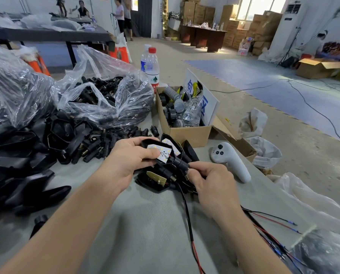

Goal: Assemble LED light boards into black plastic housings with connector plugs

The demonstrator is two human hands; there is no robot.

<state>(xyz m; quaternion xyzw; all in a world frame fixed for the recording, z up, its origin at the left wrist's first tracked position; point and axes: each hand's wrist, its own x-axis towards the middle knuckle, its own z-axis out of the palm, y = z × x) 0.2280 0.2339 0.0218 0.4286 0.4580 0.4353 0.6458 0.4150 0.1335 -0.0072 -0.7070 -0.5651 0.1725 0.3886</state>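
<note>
- Held up just in front of the cardboard box [186, 135], in the left hand [133, 157]: a black plastic housing [145, 142], fingers curled behind it, thumb pressed on the white LED board [165, 152] seated inside.
- Pinched between the closed fingertips of the right hand [212, 182], nearer the camera than the box: a black connector plug [178, 164] at the neck of the held housing, with a black-and-red wire [187, 210] trailing from it across the table.
- Between the held housing and the box: a second housing [170, 142], tilted, its white board showing.
- Flat beneath the hands, in front of the box: a third housing [155, 177] with a brass-coloured plate in it.
- Left of the box: a clear plastic bag [106, 91] full of black plugs, with loose plugs spilled at its foot; further left, a heap of empty housings [27, 155].
- Right of the box, just beside its open flap: a white handheld controller [230, 161], lying on the table.
- Just behind the box: a red-capped water bottle [152, 64], upright, with another behind it.
- Inside the box: bulbs, black caps, and a leaning white sign [208, 99] with blue characters.
- Under everything: a grey table top [125, 224], matt and faintly ribbed.
- Far beyond the box: bare concrete floor, a blue floor mat [244, 76], brown desks [204, 36], stacked cartons [263, 26] along the wall under bright windows, and people standing [119, 14] by a long dark table.
</note>
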